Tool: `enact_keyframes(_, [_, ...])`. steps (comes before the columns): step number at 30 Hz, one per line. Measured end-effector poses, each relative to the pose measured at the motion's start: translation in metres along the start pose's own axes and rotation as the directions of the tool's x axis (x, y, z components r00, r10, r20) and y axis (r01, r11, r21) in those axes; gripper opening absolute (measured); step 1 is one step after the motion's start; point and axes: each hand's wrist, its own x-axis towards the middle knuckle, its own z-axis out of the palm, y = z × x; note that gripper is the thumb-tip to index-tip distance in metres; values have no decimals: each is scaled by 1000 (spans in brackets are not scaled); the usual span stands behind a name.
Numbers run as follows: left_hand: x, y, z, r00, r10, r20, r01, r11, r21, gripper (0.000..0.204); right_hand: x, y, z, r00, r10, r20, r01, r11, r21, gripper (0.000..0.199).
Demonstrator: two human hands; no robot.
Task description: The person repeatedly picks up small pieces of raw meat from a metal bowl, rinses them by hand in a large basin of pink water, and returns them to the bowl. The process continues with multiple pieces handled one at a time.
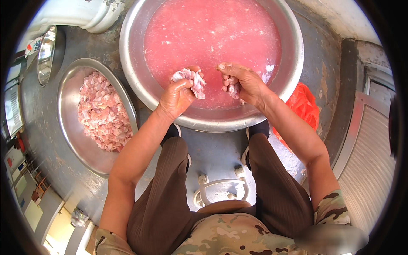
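Head view: person seated low, knees apart, big steel basin (127, 55) of pink cloudy water set on the floor between the feet so both arms reach in easily. Left hand (178, 95) closed round a pale raw meat piece (193, 80), lifted clear of the water, likely to drain. Right hand (242, 83) curled on a second meat scrap (231, 89), mostly hidden by fingers. Smaller steel bowl (68, 127) of cut meat sits just left, within reach. Orange plastic bag (304, 104) behind right forearm

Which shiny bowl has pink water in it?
The biggest basin, right under both hands. The smaller bowl to its left holds dry-piled meat chunks instead.
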Motion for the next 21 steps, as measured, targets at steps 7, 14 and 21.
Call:
enact_keyframes(7, [3, -2, 7, 998, 21, -63, -10, 985, 170, 27, 6, 4, -8, 994, -12, 105, -10, 979, 202, 18])
enact_keyframes(14, [3, 0, 4, 1000, -5, -24, 8, 990, 139, 29, 12, 4, -4, 983, -41, 179, -9, 963, 269, 21])
enact_keyframes(21, [2, -1, 10, 999, 4, -52, 5, 986, 168, 28, 10, 4, -5, 991, -35, 131, -2, 963, 270, 22])
